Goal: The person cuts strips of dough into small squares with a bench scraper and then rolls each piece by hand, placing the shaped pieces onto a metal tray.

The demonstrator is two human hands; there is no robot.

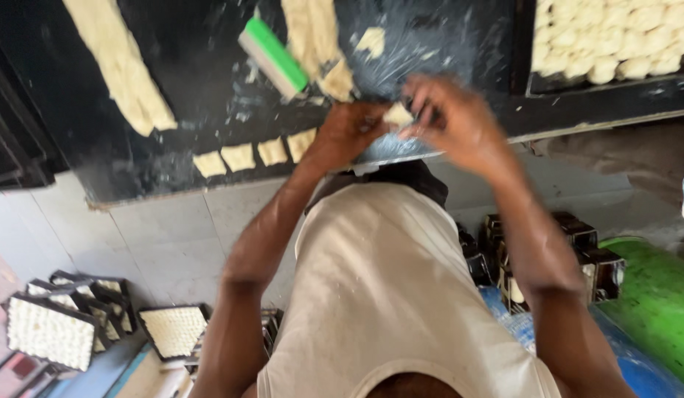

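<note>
1. Black surface (194, 96) fills the top of the view. It is dusty with white flour.
2. White shirt (379, 295) of the person takes up the middle, low down.
3. Green drum (655, 302) lies at the lower right, with a blue thing (637, 368) just beside it.
4. Long strip of dough (120, 63) lies on the surface at the upper left. Another dough strip (312, 33) lies near the top middle.
5. Tray full of small dough pieces (615, 37) sits at the top right.
6. Black trays with dough rows (50, 332) rest on the floor at the lower left. One more filled tray (172, 329) is near them.
7. Empty black tins (578, 250) are stacked at the right, near the green drum.
8. Left hand (353, 129) and right hand (452, 118) meet at the edge of the surface, close to the person's body. They are blurred.
9. Green scraper (272, 55) lies on the surface just above the left hand, apart from it.
10. Four cut dough squares (257, 153) sit in a row on the surface, left of the left hand.
11. Small dough piece (397, 114) is between the two hands. The fingers of both hands are curled in close around it and pinch it.
</note>
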